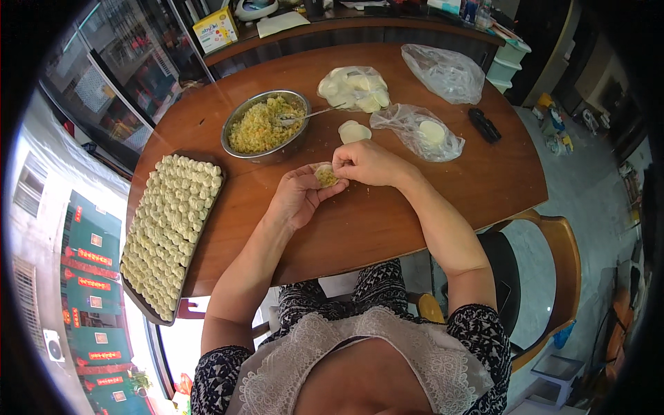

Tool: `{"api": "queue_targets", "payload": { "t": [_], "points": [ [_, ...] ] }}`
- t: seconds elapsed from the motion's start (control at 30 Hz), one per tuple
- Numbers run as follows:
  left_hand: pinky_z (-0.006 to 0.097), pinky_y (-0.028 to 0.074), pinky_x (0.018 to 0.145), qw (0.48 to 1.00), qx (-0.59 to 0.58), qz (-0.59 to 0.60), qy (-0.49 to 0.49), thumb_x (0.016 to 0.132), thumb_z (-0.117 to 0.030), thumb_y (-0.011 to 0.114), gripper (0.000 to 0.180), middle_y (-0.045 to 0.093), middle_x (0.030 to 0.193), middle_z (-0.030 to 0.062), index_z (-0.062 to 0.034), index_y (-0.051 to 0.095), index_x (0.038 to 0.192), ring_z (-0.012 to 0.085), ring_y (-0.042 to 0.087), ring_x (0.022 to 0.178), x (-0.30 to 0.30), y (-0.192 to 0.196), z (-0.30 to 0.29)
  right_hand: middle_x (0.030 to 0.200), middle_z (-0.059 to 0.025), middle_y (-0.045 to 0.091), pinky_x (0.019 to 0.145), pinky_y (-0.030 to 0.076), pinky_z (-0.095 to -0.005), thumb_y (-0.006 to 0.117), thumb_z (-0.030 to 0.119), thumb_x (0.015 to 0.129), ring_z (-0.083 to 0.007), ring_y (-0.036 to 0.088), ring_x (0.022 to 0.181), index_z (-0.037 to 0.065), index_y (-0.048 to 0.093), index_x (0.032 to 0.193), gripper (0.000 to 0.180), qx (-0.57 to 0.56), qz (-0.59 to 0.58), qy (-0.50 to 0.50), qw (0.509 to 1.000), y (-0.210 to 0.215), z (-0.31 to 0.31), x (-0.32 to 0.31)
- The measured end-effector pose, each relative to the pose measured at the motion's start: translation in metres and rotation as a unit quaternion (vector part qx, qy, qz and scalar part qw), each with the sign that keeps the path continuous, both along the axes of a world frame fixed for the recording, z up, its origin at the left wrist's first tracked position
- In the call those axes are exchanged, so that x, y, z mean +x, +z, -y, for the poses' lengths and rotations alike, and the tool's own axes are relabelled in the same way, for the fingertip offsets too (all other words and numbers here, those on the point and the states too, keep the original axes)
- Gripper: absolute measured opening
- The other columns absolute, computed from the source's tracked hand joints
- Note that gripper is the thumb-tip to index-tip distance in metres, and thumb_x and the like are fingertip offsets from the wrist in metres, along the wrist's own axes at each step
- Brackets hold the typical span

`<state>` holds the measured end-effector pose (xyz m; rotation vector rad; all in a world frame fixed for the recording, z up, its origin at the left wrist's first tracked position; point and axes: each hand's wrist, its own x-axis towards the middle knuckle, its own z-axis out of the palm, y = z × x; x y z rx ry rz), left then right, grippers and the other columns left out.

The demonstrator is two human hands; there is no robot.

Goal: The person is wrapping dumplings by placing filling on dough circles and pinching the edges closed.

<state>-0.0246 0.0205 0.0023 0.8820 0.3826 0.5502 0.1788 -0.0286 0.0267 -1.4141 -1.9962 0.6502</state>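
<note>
A round dough wrapper with yellow-green filling (327,178) rests in my left hand (297,196), whose fingers curl around it from the left and below. My right hand (366,163) pinches the wrapper's upper right edge. The wrapper is partly open, with the filling showing in its middle. Just beyond my right hand, a few loose round wrappers (354,131) lie on the table. A steel bowl (227,142) of chopped filling (266,124) stands to the far left of my hands, with a metal spoon (311,115) leaning over its right rim.
At the left table edge, a dark tray (223,181) holds rows of filled dumplings (169,228). Toward the back lie a bag of wrappers (354,88), a clear plastic bag (446,72) and another bag with wrappers (418,131). A black object (484,125) sits at right, a wooden chair (564,270) nearer.
</note>
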Motion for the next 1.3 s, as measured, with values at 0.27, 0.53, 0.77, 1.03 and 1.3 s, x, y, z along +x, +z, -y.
{"api": "queue_targets", "payload": {
  "t": [0.27,0.53,0.77,1.03,1.3],
  "points": [
    [0.037,0.053,0.101,1.000,-0.016,0.001,-0.007,0.092,0.005,0.045,0.036,0.060,0.123,0.0226,0.0151,0.047,0.127,0.0303,0.064,0.110,0.000,-0.005,-0.003,0.075,-0.0080,0.067,0.065,0.050,-0.0339,0.064,0.010,0.085,-0.0175,0.063,0.071,0.000,0.065,0.086,0.009,0.025,-0.001,0.002,1.000,-0.005,0.000,-0.001],
    [0.040,0.055,0.099,0.999,-0.019,0.002,0.029,0.093,0.005,0.045,0.031,0.062,0.117,0.0221,0.0165,0.050,0.121,0.0312,0.065,0.108,0.001,-0.002,0.002,0.075,-0.0088,0.066,0.063,0.049,-0.0350,0.067,0.011,0.083,-0.0197,0.063,0.069,0.000,0.065,0.085,0.011,0.000,0.031,-0.001,1.000,0.008,0.007,-0.007],
    [0.038,0.052,0.103,1.000,-0.005,0.000,-0.011,0.092,0.005,0.043,0.034,0.059,0.124,0.0225,0.0154,0.049,0.124,0.0309,0.062,0.113,0.001,0.003,0.004,0.077,-0.0085,0.067,0.065,0.049,-0.0335,0.067,0.010,0.083,-0.0175,0.062,0.070,0.000,0.065,0.085,0.010,0.016,0.003,-0.008,1.000,-0.004,0.003,-0.004],
    [0.040,0.052,0.103,1.000,-0.013,0.001,0.010,0.091,0.007,0.042,0.035,0.059,0.123,0.0238,0.0160,0.048,0.124,0.0327,0.063,0.112,0.001,0.000,0.001,0.080,-0.0083,0.070,0.068,0.051,-0.0316,0.066,0.010,0.087,-0.0155,0.064,0.074,0.000,0.067,0.091,0.010,0.002,-0.068,-0.016,0.998,0.003,0.005,-0.001],
    [0.039,0.053,0.102,1.000,-0.003,-0.012,0.016,0.091,0.008,0.042,0.034,0.058,0.123,0.0237,0.0157,0.049,0.123,0.0333,0.064,0.109,0.002,0.001,0.002,0.086,-0.0076,0.069,0.069,0.051,-0.0319,0.066,0.006,0.087,-0.0178,0.065,0.076,0.001,0.067,0.097,0.012,0.064,-0.041,0.021,0.997,-0.008,0.002,-0.006]
  ]
}}
